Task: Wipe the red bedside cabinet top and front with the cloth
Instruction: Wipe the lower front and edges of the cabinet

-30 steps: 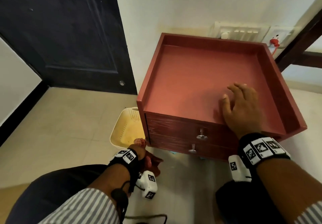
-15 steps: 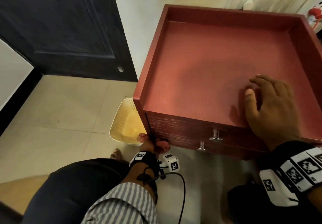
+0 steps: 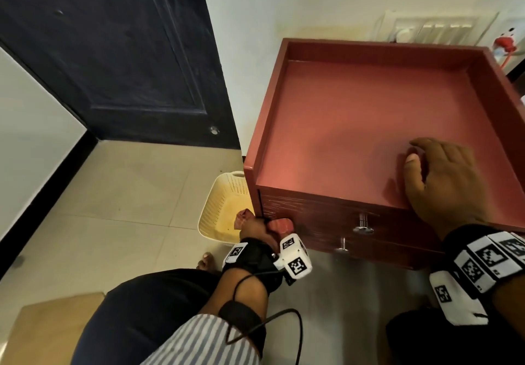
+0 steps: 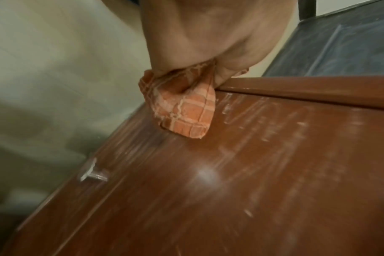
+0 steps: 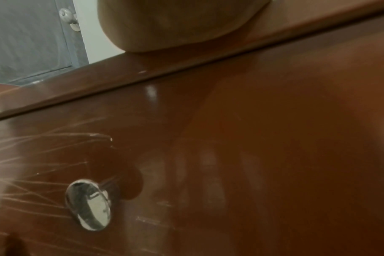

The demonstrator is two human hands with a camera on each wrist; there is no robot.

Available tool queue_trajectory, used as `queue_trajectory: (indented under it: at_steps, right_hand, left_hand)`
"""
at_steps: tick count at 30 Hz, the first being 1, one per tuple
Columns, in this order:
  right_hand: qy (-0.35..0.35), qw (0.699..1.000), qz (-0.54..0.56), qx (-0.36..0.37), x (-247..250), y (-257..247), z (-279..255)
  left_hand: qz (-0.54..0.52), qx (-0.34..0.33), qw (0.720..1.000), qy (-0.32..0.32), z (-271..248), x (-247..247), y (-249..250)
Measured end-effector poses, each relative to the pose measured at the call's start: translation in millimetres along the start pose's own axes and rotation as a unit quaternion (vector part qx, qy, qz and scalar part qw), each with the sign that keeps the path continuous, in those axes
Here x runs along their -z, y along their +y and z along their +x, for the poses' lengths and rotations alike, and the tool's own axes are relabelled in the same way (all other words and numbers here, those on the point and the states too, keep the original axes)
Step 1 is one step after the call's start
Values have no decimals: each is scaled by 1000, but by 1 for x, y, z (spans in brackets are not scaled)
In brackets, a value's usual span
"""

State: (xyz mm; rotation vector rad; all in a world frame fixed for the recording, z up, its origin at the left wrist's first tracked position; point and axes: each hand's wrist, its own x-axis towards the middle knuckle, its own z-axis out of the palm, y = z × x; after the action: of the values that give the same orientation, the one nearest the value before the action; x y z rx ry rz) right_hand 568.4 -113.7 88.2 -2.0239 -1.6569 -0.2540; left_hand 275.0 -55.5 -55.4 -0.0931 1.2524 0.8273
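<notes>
Left wrist view: left hand (image 4: 208, 34) clutching bunched cloth (image 4: 184, 110) against streaked cabinet (image 4: 230, 190) front; small contact patch risks missed streaks.

Right hand (image 3: 446, 182) rests relaxed on top.

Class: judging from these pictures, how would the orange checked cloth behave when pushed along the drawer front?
The orange checked cloth looks soft and floppy: it bunches in folds where the left hand grips it. It would probably drag rather than slide, needing steady pressure against the red cabinet's drawer front.

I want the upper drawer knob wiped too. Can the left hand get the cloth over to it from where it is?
Probably yes. The left hand presses the cloth on the drawer front's left end, and the bare front lies between it and the upper knob. The right hand rests up on the cabinet top.
</notes>
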Motion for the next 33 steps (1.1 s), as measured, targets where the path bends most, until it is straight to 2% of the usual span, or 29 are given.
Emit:
queue_trajectory:
  at_steps: [2, 4, 6, 9, 12, 17, 21, 24, 28, 33]
  right_hand:
    - [6, 1000, 0, 1, 0, 0, 0]
    - [9, 1000, 6, 1, 1, 0, 0]
    - [9, 1000, 6, -6, 1, -1, 0]
    - [1, 1000, 0, -10, 0, 1, -1]
    - [3, 1000, 1, -7, -2, 1, 0]
    - [4, 1000, 1, -13, -1, 1, 0]
    - [1, 1000, -7, -6, 0, 1, 1]
    - [2, 1000, -9, 0, 2, -1, 1]
    - [4, 1000, -14, -3, 2, 0, 0]
    - [1, 1000, -11, -6, 2, 1, 0]
  left_hand:
    - [-35, -10, 999, 26, -19, -11, 3]
    - [13, -19, 999, 39, -42, -21, 13]
    - [10, -12, 1000, 1, -51, -21, 25]
    - [52, -30, 998, 27, -45, -16, 30]
    - [19, -48, 997, 65, -31, -14, 18]
    - [-67, -66, 993, 76, -62, -27, 6]
    - [-96, -32, 993, 56, -59, -24, 16]
    - [-80, -26, 996, 20, -91, -25, 34]
    - [-91, -57, 994, -24, -133, -28, 44]
    - [-96, -113, 989, 3, -130, -34, 33]
